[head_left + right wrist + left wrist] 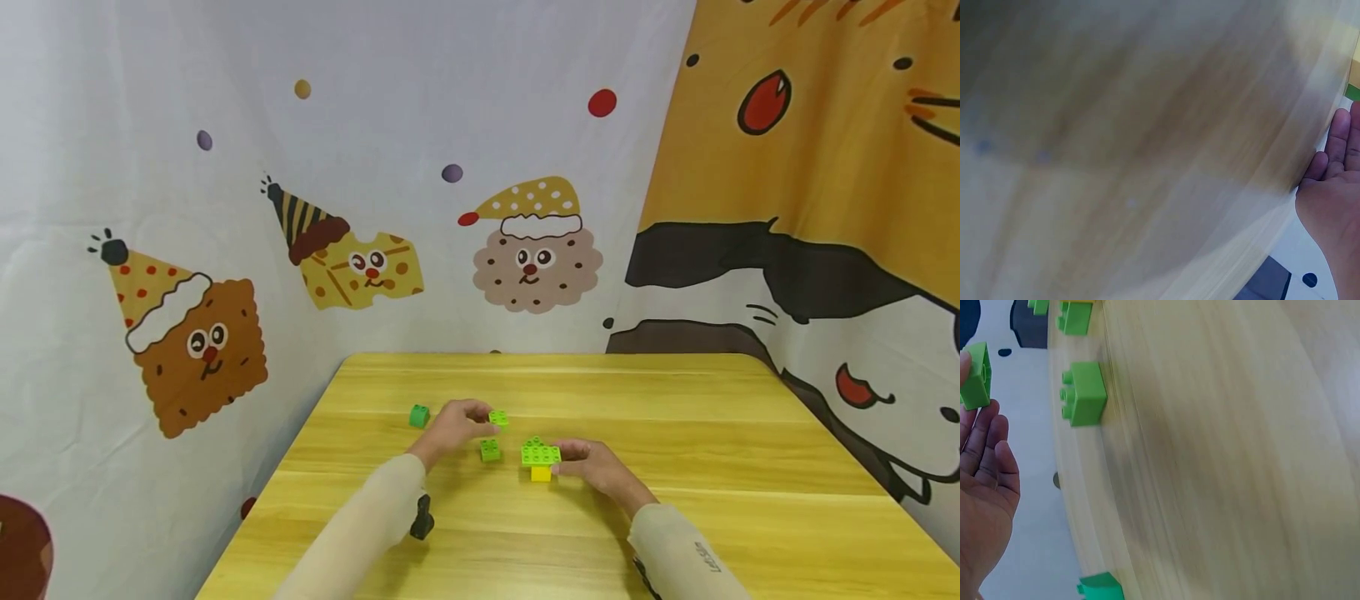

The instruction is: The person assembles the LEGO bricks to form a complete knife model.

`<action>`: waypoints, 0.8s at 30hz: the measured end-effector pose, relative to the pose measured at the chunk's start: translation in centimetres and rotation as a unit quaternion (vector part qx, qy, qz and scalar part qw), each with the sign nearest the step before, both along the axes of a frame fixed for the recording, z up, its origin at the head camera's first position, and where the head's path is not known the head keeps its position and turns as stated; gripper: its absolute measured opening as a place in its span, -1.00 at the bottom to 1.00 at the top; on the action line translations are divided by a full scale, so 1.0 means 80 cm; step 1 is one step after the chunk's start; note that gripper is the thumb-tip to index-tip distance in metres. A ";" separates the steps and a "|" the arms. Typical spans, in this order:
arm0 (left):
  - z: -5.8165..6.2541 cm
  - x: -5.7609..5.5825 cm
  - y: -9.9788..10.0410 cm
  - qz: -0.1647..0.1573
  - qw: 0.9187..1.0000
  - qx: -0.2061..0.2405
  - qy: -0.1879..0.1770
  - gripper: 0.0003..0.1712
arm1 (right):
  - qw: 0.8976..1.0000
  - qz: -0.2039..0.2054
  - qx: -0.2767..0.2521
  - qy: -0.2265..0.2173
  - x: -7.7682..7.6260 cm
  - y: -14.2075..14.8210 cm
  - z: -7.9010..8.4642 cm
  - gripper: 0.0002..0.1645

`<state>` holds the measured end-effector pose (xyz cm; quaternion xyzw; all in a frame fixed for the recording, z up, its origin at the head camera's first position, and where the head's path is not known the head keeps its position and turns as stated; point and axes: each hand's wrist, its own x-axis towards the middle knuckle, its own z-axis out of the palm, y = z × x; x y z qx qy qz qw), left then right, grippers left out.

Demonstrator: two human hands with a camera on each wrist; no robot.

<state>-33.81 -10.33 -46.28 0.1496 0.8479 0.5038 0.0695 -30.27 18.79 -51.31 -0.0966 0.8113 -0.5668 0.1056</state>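
Evidently some joining is done: at lower centre the right hand (596, 468) grips a lime-and-yellow stack (541, 456). The left hand (457, 426) pinches a lime brick (498, 417) — unattached, like the loose green brick (490, 451) below it and the dark-green brick (419, 416) further left.

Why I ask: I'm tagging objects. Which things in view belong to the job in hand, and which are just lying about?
Apparently in the job:
held lime brick, in the left hand
lime-and-yellow build, at the right hand

Lying about, though possibly parts for later:
loose lime brick, near the left hand
dark green brick, off by itself
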 end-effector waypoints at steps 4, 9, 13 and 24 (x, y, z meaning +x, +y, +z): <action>0.003 0.003 0.011 -0.011 1.000 0.004 0.007 -0.58 | 1.000 0.002 0.000 -0.005 0.000 0.000 0.000 -0.41; 0.003 0.003 0.024 -0.015 1.000 0.002 0.014 -0.62 | 1.000 0.000 0.003 -0.007 0.000 0.000 0.000 -0.42; 0.003 0.004 0.033 -0.013 1.000 -0.004 0.015 -0.63 | 1.000 0.004 0.000 -0.003 0.002 0.000 0.002 -0.42; -0.001 0.006 0.051 -0.016 1.000 -0.008 0.021 -0.59 | 1.000 0.012 -0.009 0.002 0.001 0.000 0.002 -0.43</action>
